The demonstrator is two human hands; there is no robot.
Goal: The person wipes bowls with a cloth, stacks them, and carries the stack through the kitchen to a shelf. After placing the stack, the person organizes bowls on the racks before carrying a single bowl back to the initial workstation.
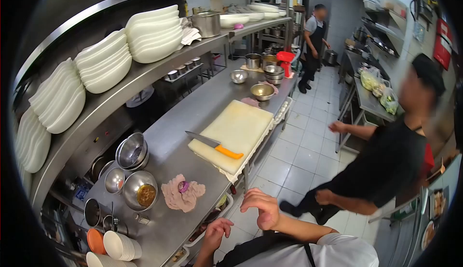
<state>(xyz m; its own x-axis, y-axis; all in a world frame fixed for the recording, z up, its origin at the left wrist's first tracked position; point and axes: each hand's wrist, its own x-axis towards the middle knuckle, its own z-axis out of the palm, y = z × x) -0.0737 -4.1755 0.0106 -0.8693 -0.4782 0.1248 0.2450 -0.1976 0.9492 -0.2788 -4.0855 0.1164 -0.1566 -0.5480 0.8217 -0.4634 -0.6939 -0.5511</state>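
My right hand (260, 206) is raised in front of my body beside the table's edge, wrist bent and fingers loosely extended, holding nothing. Lower and to its left is my left hand (218, 231), its fingers loosely curled and apart, with nothing seen in it. Beyond both hands lies a thick white cutting board (241, 122) on the steel table. A knife (214, 144) with an orange handle rests across its near end. Left of my hands, a purple onion piece (183, 186) sits on a crumpled pink cloth (176, 197).
Steel bowls, one (140, 192) holding brown sauce, stand at the left near stacked white tubs (123, 245). White dishes (152, 35) line the shelf above. A red scale (285, 62) is at the far end. One co-worker (381, 156) walks at right; another person (316, 40) stands farther back.
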